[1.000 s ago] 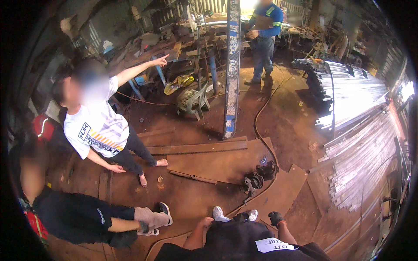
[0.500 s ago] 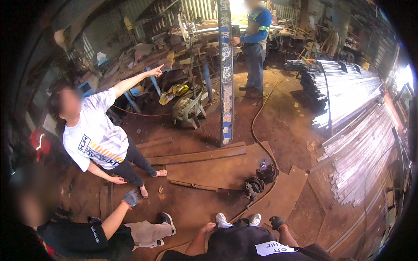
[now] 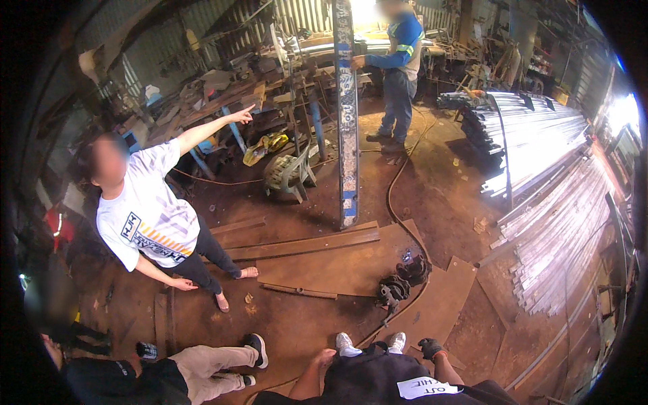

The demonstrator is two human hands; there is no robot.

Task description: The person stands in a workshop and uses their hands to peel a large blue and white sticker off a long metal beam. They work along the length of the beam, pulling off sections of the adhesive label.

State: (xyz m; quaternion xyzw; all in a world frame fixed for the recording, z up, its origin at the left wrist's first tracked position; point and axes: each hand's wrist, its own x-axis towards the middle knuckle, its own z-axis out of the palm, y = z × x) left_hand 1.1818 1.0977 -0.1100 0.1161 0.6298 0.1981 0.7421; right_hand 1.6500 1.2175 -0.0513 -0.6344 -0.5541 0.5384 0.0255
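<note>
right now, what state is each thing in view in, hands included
left hand: bare, grip unclear
right hand: dark-gloved, grip unclear
tall blue-and-white post: upright
upper metal bars: stacked, dark band across
lower metal bars: fanned out
cable: uncoiled, on the floor
brown sheet: lying flat

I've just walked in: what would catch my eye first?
Probably the strapped bundle of long, shiny silver metal bars at upper right, glaring with light. Next, the tall, narrow, blue-patterned post upright near the middle. At left, a person in a white printed T-shirt points with an outstretched arm.
</note>
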